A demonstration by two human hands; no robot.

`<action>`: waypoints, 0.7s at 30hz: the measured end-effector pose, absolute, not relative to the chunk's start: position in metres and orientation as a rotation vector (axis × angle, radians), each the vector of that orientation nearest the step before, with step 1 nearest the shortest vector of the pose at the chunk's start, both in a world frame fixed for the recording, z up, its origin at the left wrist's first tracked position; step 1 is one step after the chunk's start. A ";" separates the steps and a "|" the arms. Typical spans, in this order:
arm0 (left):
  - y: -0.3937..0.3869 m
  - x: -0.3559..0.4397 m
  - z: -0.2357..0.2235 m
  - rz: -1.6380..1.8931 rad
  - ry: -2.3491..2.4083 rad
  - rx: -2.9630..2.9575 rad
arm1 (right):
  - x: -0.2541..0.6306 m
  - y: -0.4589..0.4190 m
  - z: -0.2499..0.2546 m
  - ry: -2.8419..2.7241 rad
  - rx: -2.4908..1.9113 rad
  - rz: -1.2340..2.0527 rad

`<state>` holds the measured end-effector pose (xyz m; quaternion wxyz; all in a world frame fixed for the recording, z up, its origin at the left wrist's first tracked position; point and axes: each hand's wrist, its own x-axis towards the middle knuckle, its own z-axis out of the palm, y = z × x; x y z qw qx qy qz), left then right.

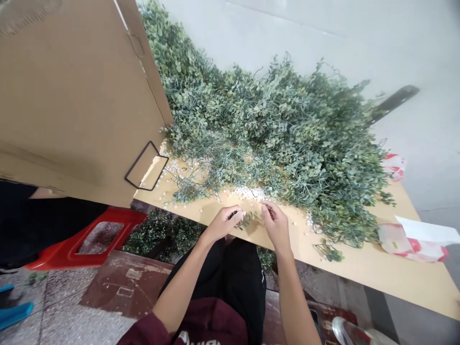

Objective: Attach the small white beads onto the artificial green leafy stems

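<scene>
Close to the table's front edge, my left hand [226, 220] is closed in a pinch on a small sprig of green artificial leaves [247, 220]. A tiny white piece shows at its fingertips. Just to the right, apart from the sprig, my right hand [275, 221] has its thumb and fingers drawn together; whatever they hold is too small to make out. Beyond both hands lies a pile of small white pieces [249, 193] on the wooden tabletop [402, 278]. A big heap of artificial greenery [287, 120] rises behind it.
A large cardboard sheet or box [79, 96] stands at the left, beside a black wire frame [146, 166]. Red-and-white plastic packaging [413, 242] lies at the right end. Below the table are more greenery [161, 235] and a red plastic stool [86, 239], with a person in dark clothes beside it.
</scene>
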<state>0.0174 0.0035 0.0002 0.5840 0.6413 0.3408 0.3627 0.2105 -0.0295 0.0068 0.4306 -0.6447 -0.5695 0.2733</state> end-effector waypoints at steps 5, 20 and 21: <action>-0.001 0.021 0.002 0.807 0.839 1.655 | 0.219 -0.005 0.015 -1.801 -1.737 0.714; -0.012 0.027 -0.005 0.791 0.783 2.001 | 0.230 -0.015 0.025 -1.825 -1.806 0.672; -0.011 0.026 -0.005 0.805 0.779 1.952 | 0.232 -0.018 0.026 -1.777 -1.773 0.744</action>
